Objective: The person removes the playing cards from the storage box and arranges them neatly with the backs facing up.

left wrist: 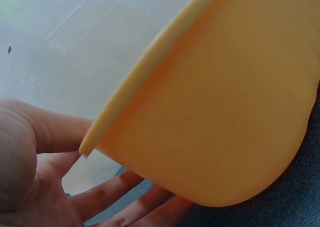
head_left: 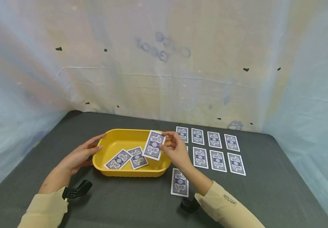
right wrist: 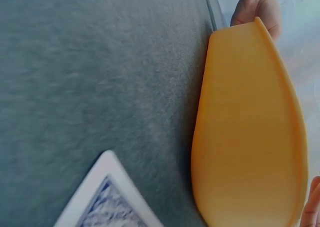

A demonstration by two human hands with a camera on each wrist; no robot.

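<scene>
My left hand (head_left: 79, 156) grips the left end of a yellow plastic tray (left wrist: 225, 112), thumb at the rim and fingers against the outer wall. Above the tray's right part, my right hand (head_left: 176, 150) pinches a playing card (head_left: 154, 145) by its right edge, blue patterned back facing up. Inside the tray, on its floor, lie two more cards, a left one (head_left: 118, 159) and a right one (head_left: 138, 157), touching or overlapping slightly. Only fingers of the right hand (right wrist: 312, 207) show at the edge of the right wrist view.
Right of the tray, rows of face-down cards lie on the dark table (head_left: 118, 202), including a far-right card (head_left: 236, 163). One card (head_left: 179, 183) lies nearer, partly under my right forearm; another is mostly hidden behind the hand. A pale plastic sheet (head_left: 164, 85) hangs behind.
</scene>
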